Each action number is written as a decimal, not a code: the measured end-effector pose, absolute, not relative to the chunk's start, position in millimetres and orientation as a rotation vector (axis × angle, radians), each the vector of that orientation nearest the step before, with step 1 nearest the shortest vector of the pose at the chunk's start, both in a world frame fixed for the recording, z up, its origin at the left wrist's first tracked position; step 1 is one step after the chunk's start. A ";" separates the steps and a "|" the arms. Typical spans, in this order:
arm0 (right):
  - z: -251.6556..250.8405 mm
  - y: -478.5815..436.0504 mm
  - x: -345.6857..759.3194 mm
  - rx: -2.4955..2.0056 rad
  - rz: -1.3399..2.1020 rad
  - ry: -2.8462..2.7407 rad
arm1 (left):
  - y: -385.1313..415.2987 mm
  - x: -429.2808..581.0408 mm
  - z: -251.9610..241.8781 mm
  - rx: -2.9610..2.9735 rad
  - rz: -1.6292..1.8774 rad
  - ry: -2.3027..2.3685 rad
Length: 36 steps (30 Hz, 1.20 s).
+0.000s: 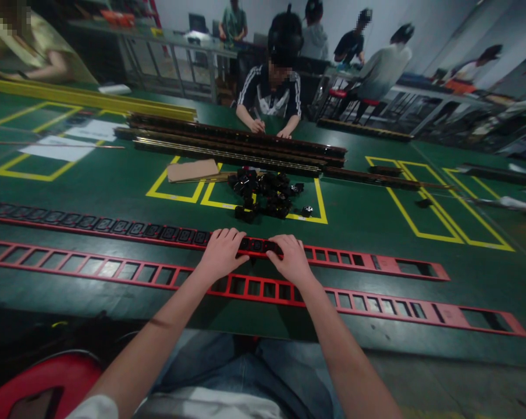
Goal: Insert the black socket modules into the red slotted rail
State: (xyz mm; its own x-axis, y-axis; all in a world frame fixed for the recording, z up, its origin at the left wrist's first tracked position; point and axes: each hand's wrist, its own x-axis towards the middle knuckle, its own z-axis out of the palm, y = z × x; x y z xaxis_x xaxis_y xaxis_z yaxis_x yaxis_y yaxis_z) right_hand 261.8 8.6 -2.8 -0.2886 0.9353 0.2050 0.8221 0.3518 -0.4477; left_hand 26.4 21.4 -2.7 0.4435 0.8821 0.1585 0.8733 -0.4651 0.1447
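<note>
A long red slotted strip (368, 261) lies across the green table, its left part filled with black power sockets (168, 233). My left hand (223, 254) is closed over this strip, fingers on the far edge and thumb on the near side. Just to its right, my right hand (289, 257) grips the same strip at the last black sockets, its thumb against one of them. Between the hands a black socket (257, 245) shows in its slot. Nearer to me lies a second red strip (448, 315) with open slots. Beyond my hands is a pile of loose black sockets (267, 189).
Long dark metal profiles (237, 145) lie across the table behind the pile. A brown cardboard piece (193, 170) and white papers (60, 148) are to the left. Opposite me a person (269, 87) leans on the table, holding a pen-like tool. Yellow tape rectangles mark the surface.
</note>
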 end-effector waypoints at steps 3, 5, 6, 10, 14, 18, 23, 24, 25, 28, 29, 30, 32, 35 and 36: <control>-2.9 8.7 261.7 -1.518 0.348 -2.204 | 21.0 26.7 -2.4 2.632 0.334 1.607; -3.8 8.9 262.3 -1.509 0.341 -2.205 | 20.9 26.8 -2.3 2.633 0.328 1.607; -4.5 9.1 262.6 -1.510 0.341 -2.200 | 20.9 26.8 -2.2 2.634 0.324 1.608; -6.9 10.1 263.2 -1.530 0.350 -2.192 | 20.6 27.0 -1.3 2.634 0.313 1.615; -6.3 10.3 262.7 -1.553 0.322 -2.220 | 20.7 27.2 -0.7 2.630 0.325 1.610; -2.6 7.9 263.5 -1.574 0.283 -2.253 | 21.5 26.7 -2.4 2.621 0.336 1.601; -1.6 3.6 271.4 -1.711 0.120 -2.256 | 22.2 26.3 -4.2 2.601 0.349 1.601; -2.6 3.1 273.6 -1.745 0.102 -2.249 | 22.2 26.4 -3.9 2.595 0.348 1.599; -3.9 2.7 276.1 -1.768 0.094 -2.244 | 22.2 26.5 -3.5 2.588 0.346 1.596; -8.5 1.5 287.5 -1.808 0.063 -2.240 | 22.0 26.4 -1.5 2.570 0.355 1.592; -9.9 0.8 293.5 -1.821 0.041 -2.238 | 21.9 26.3 -0.9 2.564 0.362 1.592; -11.1 0.0 301.0 -1.837 0.017 -2.235 | 21.8 26.1 -0.5 2.559 0.369 1.592; -12.6 -2.0 319.9 -1.869 -0.003 -2.238 | 21.8 25.7 -0.2 2.559 0.372 1.582; -13.0 -4.7 351.3 -1.948 0.018 -2.218 | 22.1 25.2 -1.0 2.571 0.371 1.565; -12.7 -5.2 360.0 -1.955 0.039 -2.219 | 22.2 25.0 -1.4 2.576 0.370 1.565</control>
State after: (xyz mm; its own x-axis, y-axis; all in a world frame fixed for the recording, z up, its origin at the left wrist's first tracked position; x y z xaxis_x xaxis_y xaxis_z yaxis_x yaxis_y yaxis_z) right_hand 360.0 -5.2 -12.7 -0.1167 0.9859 0.1196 0.9811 0.1331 -0.1401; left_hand 25.0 22.2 -1.4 0.4406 0.8848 0.1519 0.8592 -0.4646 0.2142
